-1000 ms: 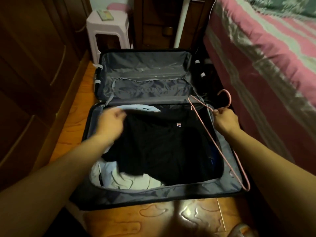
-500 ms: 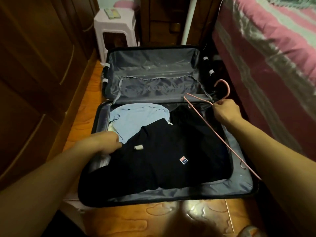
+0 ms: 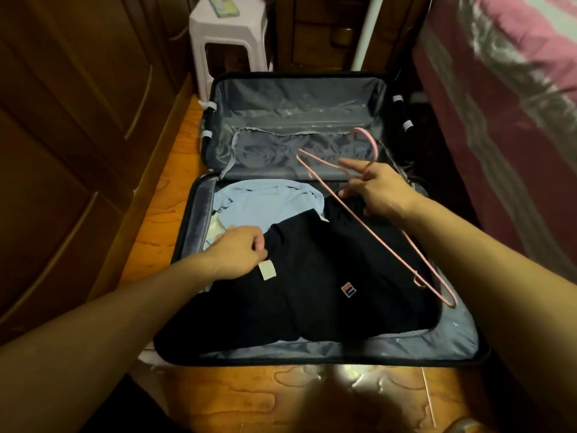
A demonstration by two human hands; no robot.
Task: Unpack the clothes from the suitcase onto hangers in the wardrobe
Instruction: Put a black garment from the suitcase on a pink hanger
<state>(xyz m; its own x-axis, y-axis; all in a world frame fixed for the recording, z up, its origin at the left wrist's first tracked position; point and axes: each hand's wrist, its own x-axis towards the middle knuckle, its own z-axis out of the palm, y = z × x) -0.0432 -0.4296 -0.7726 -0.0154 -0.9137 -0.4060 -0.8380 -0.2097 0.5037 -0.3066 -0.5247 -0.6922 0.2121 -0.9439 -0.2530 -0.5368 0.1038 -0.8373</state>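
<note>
Left hand (image 3: 232,254) pinches black shirt (image 3: 327,276) near its blank tag (image 3: 268,270); right hand (image 3: 379,192) grips pink hanger (image 3: 374,232).

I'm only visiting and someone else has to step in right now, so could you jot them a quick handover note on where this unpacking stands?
Left hand: grips the black T-shirt with a small red logo at its collar, beside the white label.
Right hand: holds the thin pink wire hanger near its hook, some fingers extended.
The shirt lies in the open dark suitcase on the floor, over a light blue garment.
Done: nothing hung.
Left: slide the hanger into the shirt, hang it, repeat.
</note>
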